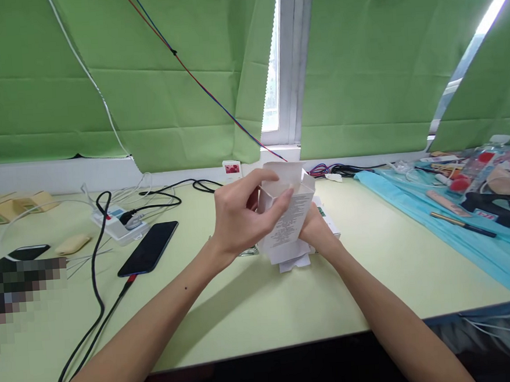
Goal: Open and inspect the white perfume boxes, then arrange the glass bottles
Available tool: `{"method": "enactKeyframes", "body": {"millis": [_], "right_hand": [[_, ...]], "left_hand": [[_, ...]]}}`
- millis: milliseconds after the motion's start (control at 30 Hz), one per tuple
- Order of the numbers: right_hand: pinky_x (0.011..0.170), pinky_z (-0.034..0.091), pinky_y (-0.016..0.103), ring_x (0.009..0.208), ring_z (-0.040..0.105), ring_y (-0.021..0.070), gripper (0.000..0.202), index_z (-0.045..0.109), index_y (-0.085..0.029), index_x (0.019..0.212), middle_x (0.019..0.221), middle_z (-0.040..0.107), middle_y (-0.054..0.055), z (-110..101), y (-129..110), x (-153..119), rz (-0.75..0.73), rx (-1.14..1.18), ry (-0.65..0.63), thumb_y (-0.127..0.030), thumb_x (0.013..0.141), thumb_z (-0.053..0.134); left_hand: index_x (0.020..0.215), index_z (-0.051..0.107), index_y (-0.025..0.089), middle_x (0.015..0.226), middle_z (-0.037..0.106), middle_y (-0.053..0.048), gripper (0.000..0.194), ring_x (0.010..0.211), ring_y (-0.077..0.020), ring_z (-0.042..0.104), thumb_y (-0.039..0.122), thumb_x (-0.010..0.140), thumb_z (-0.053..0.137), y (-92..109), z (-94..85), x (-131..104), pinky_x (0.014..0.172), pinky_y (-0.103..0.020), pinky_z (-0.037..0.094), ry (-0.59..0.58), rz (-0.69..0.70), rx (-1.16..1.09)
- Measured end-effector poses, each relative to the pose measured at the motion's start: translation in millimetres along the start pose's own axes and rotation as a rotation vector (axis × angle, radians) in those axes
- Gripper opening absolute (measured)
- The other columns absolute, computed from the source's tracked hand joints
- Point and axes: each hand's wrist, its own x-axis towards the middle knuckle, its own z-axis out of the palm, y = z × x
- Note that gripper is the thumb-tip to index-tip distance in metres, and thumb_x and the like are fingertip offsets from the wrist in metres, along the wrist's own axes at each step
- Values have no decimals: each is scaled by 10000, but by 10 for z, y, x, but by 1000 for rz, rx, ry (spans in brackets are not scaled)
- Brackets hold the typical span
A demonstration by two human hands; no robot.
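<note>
A white printed carton stands tilted above the table, its top open and loose flaps hanging at its lower end. My left hand is closed on the carton's upper left side, thumb across the front near the open top and fingers at the rim. On the right, my right hand grips the carton from behind; its fingers are mostly hidden by the carton. Another white box with a green mark lies partly hidden behind my right hand. Some flat item on the table shows partly beneath my left hand.
To the left lie a black phone on a cable, a white power strip and yellowish boxes. Blue sheeting at right carries a pen, a bottle and clutter. Green curtains hang behind.
</note>
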Motion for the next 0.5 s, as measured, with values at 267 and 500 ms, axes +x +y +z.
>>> {"method": "enactKeyframes", "body": {"millis": [267,500], "right_hand": [[656,415,290,750,573,219,137,640,-193,852,825,681,86,-7,6,77,25,-112,-77,-287,831,543],[670,407,294,666,558,187,277,680,-189,858,731,632,32,-19,-17,131,105,-20,20,-447,853,580]], "left_hand": [[874,644,197,583,584,74,120,405,-44,439,263,816,725,-206,-17,-393,399,-181,391,90,-65,-24],[879,630,192,647,650,47,112,362,-29,408,280,840,688,-317,12,-728,361,-176,361,141,-95,23]]}}
